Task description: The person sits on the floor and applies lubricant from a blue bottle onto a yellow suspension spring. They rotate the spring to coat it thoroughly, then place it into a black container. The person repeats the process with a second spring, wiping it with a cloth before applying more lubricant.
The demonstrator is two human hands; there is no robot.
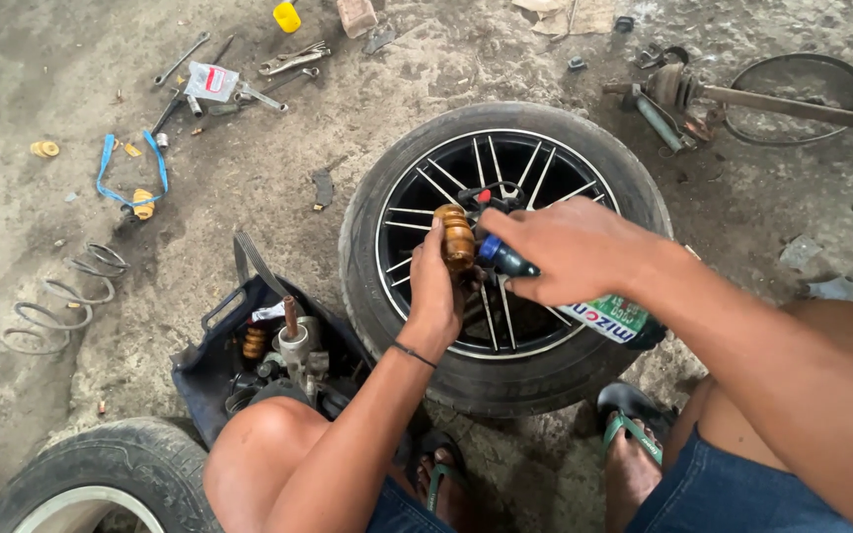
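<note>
My left hand [433, 286] grips a ribbed, brown-orange rubber part [456, 237] and holds it upright over a car wheel [505, 252] with black spokes that lies flat on the ground. My right hand [555, 247] holds a tilted green and white plastic bottle [612, 321] with a blue neck; its dark nozzle points at the rubber part, close beside it. I cannot tell whether liquid comes out. My knees and sandalled feet frame the wheel.
A dark blue tray [219, 350] with a shock absorber strut [298, 345] sits left of the wheel. A coil spring [61, 301] and wrenches [278, 64] lie on the dirty concrete. A second tyre [101, 474] is at bottom left, an axle assembly [723, 99] at top right.
</note>
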